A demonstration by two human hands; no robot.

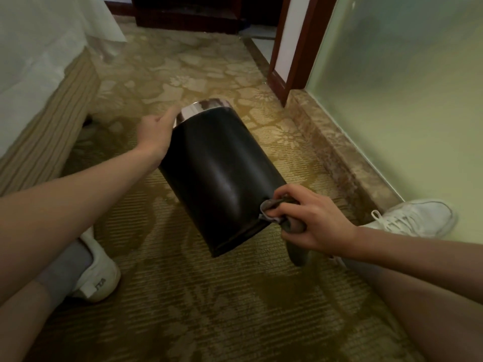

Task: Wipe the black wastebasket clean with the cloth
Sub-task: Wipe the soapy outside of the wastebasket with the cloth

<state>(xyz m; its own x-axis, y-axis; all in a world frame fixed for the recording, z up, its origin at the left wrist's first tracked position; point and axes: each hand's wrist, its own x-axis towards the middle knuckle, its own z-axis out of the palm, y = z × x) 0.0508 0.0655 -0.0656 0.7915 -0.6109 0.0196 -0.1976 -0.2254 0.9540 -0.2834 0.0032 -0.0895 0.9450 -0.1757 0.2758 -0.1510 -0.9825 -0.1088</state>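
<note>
Black wastebasket point(219, 173) is mid-frame over the carpet point(209, 309), tipped hard: chrome rim point(201, 107) points away and up, base faces the camera and sits low. Can't tell whether the base edge touches the carpet or hangs just above it.

Left hand point(156, 129): at the rim on the basket's left side, fingers curled onto the chrome band, gripping it. Forearm comes in from the lower left.

Right hand point(316, 218): clenched around a bunched grey cloth point(271, 209), pressing it against the basket's lower right side wall, just above the base edge. One tail of the cloth hangs below the hand, clear of the basket.

Basket's side wall is glossy, with a soft highlight running down its length.

Surroundings: bed point(39, 74) with white sheet and striped base on the left, near the basket but apart. White shoe point(96, 273) lower left, second white shoe point(418, 218) on the right next to the frosted glass wall point(405, 87). A stone kerb point(339, 142) runs along the foot of the glass, with a dark wood door frame point(300, 48) beyond it.
</note>
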